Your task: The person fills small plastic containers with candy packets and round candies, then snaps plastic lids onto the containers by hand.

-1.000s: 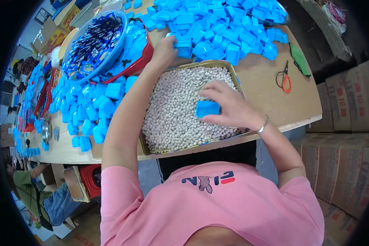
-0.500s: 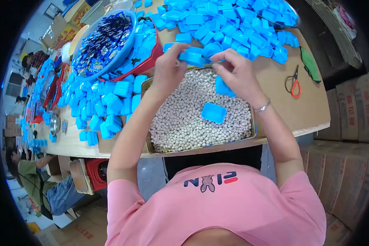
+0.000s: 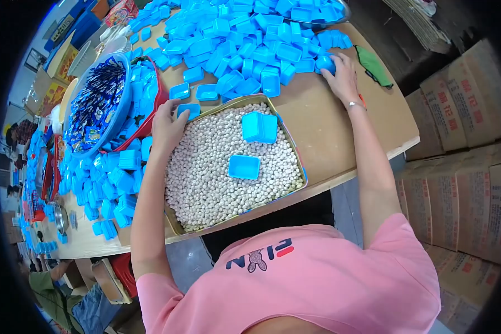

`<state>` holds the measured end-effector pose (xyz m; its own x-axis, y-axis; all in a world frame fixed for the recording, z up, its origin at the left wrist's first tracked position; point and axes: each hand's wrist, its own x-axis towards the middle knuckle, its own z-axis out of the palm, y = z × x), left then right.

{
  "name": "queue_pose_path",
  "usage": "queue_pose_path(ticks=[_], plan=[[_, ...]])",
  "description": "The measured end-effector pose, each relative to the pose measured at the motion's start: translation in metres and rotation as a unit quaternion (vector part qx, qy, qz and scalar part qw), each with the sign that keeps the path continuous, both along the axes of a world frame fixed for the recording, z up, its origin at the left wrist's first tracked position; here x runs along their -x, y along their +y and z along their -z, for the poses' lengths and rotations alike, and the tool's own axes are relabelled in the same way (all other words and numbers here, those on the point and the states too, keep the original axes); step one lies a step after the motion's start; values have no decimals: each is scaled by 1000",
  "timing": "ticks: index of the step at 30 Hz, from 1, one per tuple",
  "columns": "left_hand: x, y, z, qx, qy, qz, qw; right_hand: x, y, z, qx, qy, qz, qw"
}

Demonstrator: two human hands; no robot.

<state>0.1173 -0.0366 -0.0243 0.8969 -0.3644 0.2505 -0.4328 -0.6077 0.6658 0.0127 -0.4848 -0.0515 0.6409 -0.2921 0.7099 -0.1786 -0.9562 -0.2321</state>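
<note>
A tray [image 3: 286, 119] full of pale round pellets stands at the table's front edge. On the pellets lie a single blue container [image 3: 244, 167] and a small nested stack of blue containers [image 3: 259, 127]. My left hand [image 3: 168, 127] is at the tray's back left corner, its fingers closed on a blue container [image 3: 190, 111]. Out to the right, my right hand [image 3: 343, 79] reaches the right end of the blue heap [image 3: 245, 44], its fingers curved round a blue container [image 3: 325, 64].
Left of the tray are a blue basin [image 3: 125, 106] of printed packets, a red tray [image 3: 160, 94] and more blue containers. Scissors show partly behind my right wrist, near a green item [image 3: 374, 67]. Another person [image 3: 55, 295] is at the lower left; cartons [image 3: 456, 195] stand right.
My left hand has moved left with a blue container. My right hand has gone from above the tray to the heap's right end. A blue stack now lies on the pellets, and the view has shifted.
</note>
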Motion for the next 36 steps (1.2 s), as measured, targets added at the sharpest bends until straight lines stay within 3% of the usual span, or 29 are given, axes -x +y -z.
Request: queue_pose_path(ticks=[3,4,5,7,9,10,12,15,18,20,22,28,36], plan=[[13,8,-7,33,-63,14,997,-5,-1,0,-22,57,-56,997],[26,4,-17,50,-59,14,997,2,12,-15,-128,61,-121,982],[41,1,-26,44,-52,0,998,13,32,-32,-237,69,-186,951],[69,-11,-44,119,50,75,989,32,73,-60,-444,90,-303,838],[96,-34,-59,150,74,131,977,43,117,-68,-536,109,-336,767],[107,-46,-59,226,115,150,956,47,141,-77,-543,122,-344,756],[124,-60,-66,308,209,130,919,58,187,-87,-380,177,-444,792],[116,-37,-57,251,157,151,943,53,229,-81,-320,134,-484,803],[120,8,-62,259,118,-16,958,43,250,-77,-249,71,-517,816],[132,42,-62,267,121,-66,954,31,260,-68,-156,158,-497,839],[147,69,-61,239,243,-105,934,23,268,-64,-56,242,-466,849],[187,81,-55,292,267,-120,911,20,300,-68,-19,328,-493,805],[183,57,-41,207,257,-75,941,12,304,-86,-172,422,-540,708]])
